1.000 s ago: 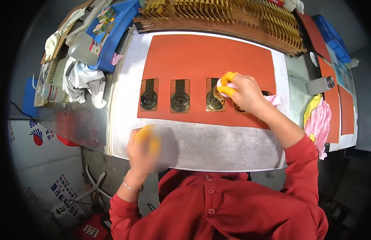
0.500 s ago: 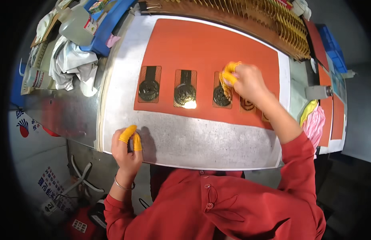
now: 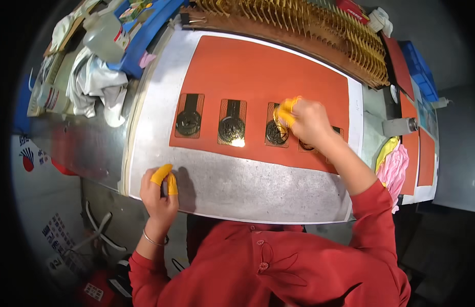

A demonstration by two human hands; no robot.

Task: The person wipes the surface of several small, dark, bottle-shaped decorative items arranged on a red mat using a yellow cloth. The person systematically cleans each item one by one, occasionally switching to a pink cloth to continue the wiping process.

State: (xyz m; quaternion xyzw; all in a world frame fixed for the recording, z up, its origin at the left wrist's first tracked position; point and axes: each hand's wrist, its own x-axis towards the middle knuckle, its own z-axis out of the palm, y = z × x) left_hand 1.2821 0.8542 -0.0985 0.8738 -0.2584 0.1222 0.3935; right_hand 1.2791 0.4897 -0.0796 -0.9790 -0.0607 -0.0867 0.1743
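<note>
My right hand, with yellow finger cots on its fingertips, is closed in a pinch on a thin gold openwork piece. It hangs over the third dark-patterned card, partly hiding it; whether they touch I cannot tell. This card and its neighbours, a left card and a second card, bear a black round emblem under a black band. Under my right wrist another card is mostly covered. My left hand, also in yellow cots, rests at the table's front left, fingers apart, holding nothing.
Beneath the cards lies an orange-red sheet on a grey-white board. Along the back stands a rack of gold curved pieces. At left are a white cloth and a plastic jug; at right, a grey bottle and pink cloth.
The whole view has shifted slightly. My right hand has lowered the gold piece closer to the third card. My left hand stays in nearly the same place.
</note>
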